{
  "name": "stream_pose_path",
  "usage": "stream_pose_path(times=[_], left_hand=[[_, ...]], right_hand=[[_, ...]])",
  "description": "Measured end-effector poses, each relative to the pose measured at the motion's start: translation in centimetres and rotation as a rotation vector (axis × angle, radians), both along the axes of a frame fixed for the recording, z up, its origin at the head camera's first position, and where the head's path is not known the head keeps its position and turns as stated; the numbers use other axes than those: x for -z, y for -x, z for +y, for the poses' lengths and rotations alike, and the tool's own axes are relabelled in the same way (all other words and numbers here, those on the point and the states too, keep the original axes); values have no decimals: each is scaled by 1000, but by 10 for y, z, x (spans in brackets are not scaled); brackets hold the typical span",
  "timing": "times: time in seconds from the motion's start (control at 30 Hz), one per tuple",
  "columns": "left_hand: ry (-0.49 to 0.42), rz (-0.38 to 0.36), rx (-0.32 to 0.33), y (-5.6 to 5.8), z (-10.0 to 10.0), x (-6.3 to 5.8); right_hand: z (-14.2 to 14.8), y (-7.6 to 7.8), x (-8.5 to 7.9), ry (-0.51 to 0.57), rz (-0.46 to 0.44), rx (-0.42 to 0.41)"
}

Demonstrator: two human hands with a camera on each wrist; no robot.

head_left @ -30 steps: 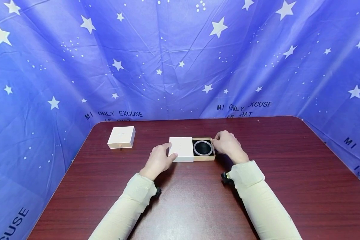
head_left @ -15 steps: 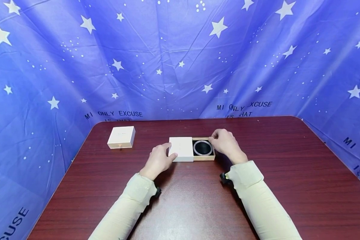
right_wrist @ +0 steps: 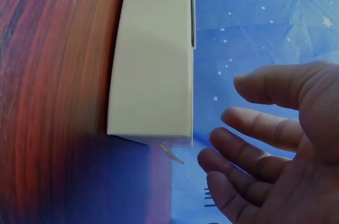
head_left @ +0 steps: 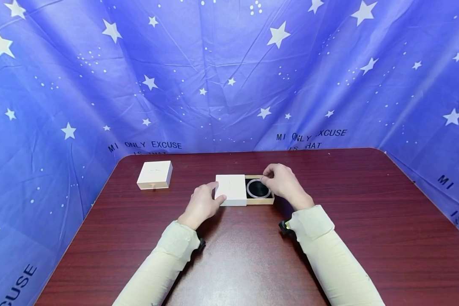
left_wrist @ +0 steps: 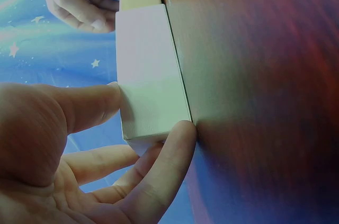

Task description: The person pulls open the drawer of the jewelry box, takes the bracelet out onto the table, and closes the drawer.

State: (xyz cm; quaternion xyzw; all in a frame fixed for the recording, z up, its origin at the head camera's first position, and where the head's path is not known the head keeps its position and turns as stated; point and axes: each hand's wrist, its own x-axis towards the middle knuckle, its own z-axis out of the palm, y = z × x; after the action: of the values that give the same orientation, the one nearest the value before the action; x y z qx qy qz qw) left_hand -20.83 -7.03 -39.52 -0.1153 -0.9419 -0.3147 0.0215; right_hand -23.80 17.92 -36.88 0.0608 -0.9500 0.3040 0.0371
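A white sleeve box (head_left: pixel 230 190) lies on the table, its tan-edged drawer (head_left: pixel 260 202) pulled partway out to the right. Inside the drawer, a pale round bangle (head_left: pixel 248 192) rings a black insert (head_left: pixel 258 188). My left hand (head_left: pixel 202 204) grips the sleeve's left end; in the left wrist view its thumb is on the top edge and the other fingers are at the end face. Over the drawer's far right corner is my right hand (head_left: pixel 284 183), fingertips close above the bangle. In the right wrist view its fingers are loosely bent, with nothing between them.
A second white box (head_left: pixel 155 174), closed, with a small tab at its front, sits at the table's back left. Behind the dark red table (head_left: pixel 233 255) hangs a blue curtain (head_left: pixel 229 76) with stars. A ribbon pull (right_wrist: pixel 172 153) sticks out of the drawer's end.
My right hand has moved left from the drawer's right end to over the bangle, letting go of the drawer end. My left hand, the box and the bangle have stayed put.
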Motion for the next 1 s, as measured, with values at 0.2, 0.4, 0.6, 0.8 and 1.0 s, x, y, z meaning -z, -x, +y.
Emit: stream_pose_path(times=[0.2,0.4,0.6,0.8,1.0], left_hand=[[-2,3,4,0,0,0],[-2,6,3,0,0,0],[-6,-2,-1,0,0,0],[-7,-2,-6,0,0,0],[-9,1,-5,0,0,0]], right_hand=[[-3,0,2,-38,-22,-20],[-5,-2,2,-86,-6,-69],[-9,-5,1,-144,9,-80],[-13,-5,5,-218,50,-105],[-16,-7,7,-272,71,-112]])
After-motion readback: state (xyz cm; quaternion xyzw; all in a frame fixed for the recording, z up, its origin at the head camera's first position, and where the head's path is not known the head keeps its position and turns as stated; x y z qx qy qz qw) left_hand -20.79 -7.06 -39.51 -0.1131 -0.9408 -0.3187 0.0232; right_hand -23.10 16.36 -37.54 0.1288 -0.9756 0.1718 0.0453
